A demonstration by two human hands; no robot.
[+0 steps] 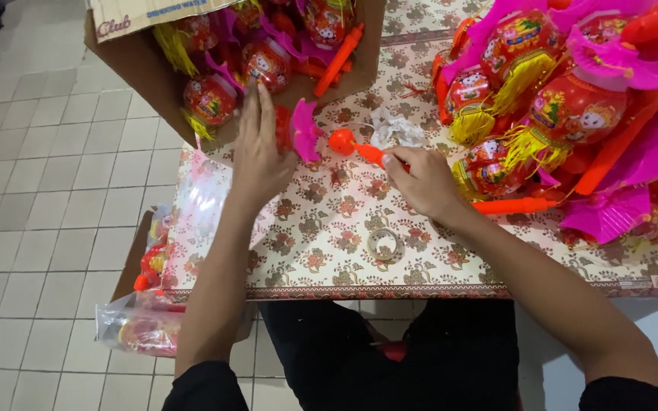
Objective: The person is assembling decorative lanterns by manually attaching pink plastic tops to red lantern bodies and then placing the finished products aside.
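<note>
Hands work side by side over a worktop (321, 251) covered in a flowered cloth. The left hand (259, 152) lies flat and spread, fingers extended, pressing on a red toy lantern (292, 128) with a pink frill that sits at the mouth of a tipped cardboard box (146, 72); it seems to pin the lantern steady rather than grip it. The right hand (424, 183) is curled, its fingertips pinched on the end of an orange stick handle (361, 148) whose round knob points toward the lantern, so the two parts are lined up end to end and close together, which suits joining them. Whether they already touch I cannot tell.

One box leans on its side, open toward the person, so the lanterns inside are within easy reach; at least five show in it, more may be hidden. One heap of finished lanterns (565, 114) with yellow tassels and pink frills is stacked to the right, clear of the working spot; I count about six red globes, the rest overlap too much. One crumpled scrap of clear wrapping (394, 125) lies just behind the handle. One roll of clear tape (384, 243) rests near the front edge. One plastic bag of parts (137, 326) sits below the worktop on the left
</note>
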